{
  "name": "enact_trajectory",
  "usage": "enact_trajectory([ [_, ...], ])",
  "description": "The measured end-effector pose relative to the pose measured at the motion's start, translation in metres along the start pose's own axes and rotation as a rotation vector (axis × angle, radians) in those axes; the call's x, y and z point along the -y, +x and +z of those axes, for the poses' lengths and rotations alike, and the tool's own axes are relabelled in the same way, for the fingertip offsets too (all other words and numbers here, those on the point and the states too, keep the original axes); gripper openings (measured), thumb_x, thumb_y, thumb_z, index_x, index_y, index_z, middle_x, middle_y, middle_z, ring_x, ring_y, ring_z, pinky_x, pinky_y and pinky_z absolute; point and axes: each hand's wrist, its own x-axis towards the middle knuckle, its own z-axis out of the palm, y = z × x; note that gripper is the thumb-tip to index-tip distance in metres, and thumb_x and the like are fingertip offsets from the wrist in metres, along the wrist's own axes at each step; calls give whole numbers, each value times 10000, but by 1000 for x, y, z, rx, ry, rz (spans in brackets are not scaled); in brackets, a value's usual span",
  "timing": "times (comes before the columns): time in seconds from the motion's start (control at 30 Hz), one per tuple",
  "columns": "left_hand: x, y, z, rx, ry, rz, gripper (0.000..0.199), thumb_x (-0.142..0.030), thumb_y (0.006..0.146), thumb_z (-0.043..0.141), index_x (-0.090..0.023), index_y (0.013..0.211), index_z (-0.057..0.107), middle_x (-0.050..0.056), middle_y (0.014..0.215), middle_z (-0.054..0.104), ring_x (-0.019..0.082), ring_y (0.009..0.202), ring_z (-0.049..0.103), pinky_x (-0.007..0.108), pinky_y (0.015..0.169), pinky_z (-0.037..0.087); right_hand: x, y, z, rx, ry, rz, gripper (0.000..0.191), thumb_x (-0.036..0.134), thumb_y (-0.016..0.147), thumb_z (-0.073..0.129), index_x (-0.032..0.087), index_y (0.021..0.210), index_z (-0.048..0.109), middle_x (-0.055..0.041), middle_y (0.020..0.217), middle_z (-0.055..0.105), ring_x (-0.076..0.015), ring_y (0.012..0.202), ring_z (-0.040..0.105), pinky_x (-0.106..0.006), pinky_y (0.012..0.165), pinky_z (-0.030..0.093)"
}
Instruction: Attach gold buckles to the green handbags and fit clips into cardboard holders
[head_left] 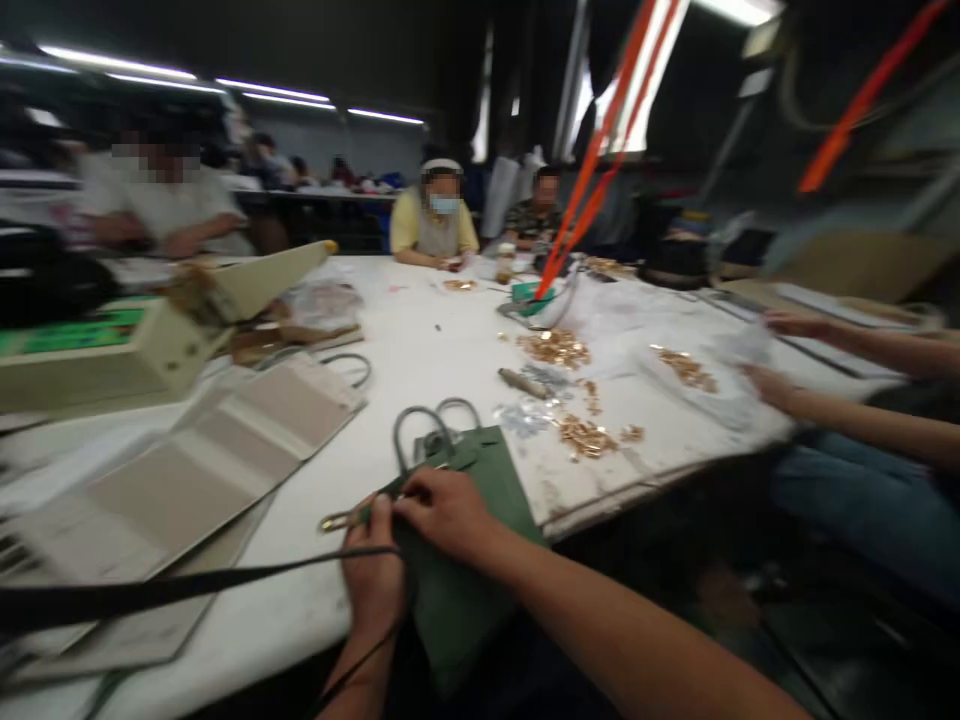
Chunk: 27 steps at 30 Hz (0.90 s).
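A dark green bag (pixel 469 590) with two looped handles (pixel 424 425) leans at the table's near edge, its top toward the table. At its upper left side, my left hand (pixel 373 570) is closed on a green strap piece (pixel 365 514) with a gold-coloured metal end (pixel 335 522). My right hand (pixel 442 508) lies over the bag's top edge, thumb and fingers pinched close to my left fingertips. What is between the right fingertips is too small to make out.
Gold-coloured metal pieces (pixel 585 437) lie right of the bag. Left are beige panels (pixel 202 470), a dark strap (pixel 187 580) and a machine (pixel 112 350). Another person's hands (pixel 776 388) hold a plastic bag (pixel 701 385) at right. Orange straps (pixel 592 200) hang above; people sit across.
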Motion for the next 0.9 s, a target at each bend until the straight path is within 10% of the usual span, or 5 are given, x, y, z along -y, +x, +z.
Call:
enact_trajectory([
  [0.13,10,6,-54,-16,11,-28,383,-526,901,642,-175,1025,727,66,987,737,260,999,664,384,948,503,-22,1,23,45,-50,-69,32,295,805,711,271,823,698,-20,772,697,-244,694,630,-438,723,551],
  [0.9,13,0,-40,-61,-105,-78,372,-530,879,643,-170,948,706,43,891,723,236,907,659,320,845,491,-12,3,6,201,-187,-36,141,314,868,608,235,937,702,-8,785,714,-193,685,649,-308,670,501],
])
